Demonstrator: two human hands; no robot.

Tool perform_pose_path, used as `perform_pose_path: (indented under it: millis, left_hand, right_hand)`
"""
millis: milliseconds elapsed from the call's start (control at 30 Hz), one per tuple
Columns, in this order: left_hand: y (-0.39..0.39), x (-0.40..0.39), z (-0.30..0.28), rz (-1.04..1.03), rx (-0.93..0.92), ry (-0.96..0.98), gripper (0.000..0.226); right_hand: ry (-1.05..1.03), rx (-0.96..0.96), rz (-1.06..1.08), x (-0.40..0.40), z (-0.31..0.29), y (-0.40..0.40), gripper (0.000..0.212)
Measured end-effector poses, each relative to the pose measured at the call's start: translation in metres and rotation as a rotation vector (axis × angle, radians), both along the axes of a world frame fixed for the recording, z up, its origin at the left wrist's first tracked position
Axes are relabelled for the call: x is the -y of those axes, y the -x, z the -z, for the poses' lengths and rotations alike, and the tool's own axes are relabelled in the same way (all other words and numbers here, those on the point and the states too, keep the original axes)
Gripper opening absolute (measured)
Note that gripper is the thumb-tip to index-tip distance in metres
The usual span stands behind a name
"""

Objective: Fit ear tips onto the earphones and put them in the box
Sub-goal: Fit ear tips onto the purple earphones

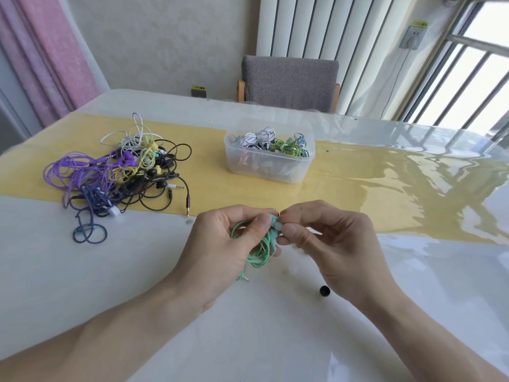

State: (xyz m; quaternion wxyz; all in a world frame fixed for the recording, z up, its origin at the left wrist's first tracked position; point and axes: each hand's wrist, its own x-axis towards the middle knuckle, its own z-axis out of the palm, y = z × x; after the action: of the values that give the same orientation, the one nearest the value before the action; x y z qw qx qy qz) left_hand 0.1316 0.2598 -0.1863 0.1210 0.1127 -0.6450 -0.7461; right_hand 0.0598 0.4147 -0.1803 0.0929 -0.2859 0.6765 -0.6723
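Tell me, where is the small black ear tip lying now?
In the head view, the black ear tip lies alone on the white table, at lower right, just beside the right wrist and apart from the green earphones.

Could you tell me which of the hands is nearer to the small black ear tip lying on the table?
The right hand. The black ear tip lies just below its wrist; the left hand, gripping the green earphones, is farther off to the left.

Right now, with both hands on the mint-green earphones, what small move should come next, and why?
Probably push the tip on: the right hand pinches at the earbud of the mint-green wired earphones, whose coiled cable the left hand grips. They are not yet in the clear plastic box.
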Motion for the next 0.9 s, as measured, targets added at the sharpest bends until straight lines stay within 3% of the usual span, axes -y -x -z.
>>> perform_pose_path:
  millis: [233,433,567,733,900]
  left_hand:
    - [0.0,-0.003,-0.001,-0.02,-0.003,0.052,0.013]
    - [-0.003,-0.005,0.001,-0.091,-0.056,0.177,0.011]
    - [-0.005,-0.009,0.0,-0.116,-0.032,0.108,0.013]
    - [-0.005,-0.012,-0.004,-0.082,0.097,-0.144,0.018]
    - [-0.005,-0.014,-0.008,-0.037,0.158,-0.202,0.026]
  right_hand:
    - [-0.074,-0.03,0.005,-0.003,0.001,0.0,0.007]
    - [-0.016,0.048,-0.007,-0.001,0.002,-0.003,0.009]
    - [0.022,0.025,-0.019,0.001,0.0,-0.006,0.01]
    - [-0.036,-0.165,-0.014,0.0,0.002,-0.003,0.005]
    - [-0.184,-0.484,0.045,-0.003,0.0,0.001,0.015]
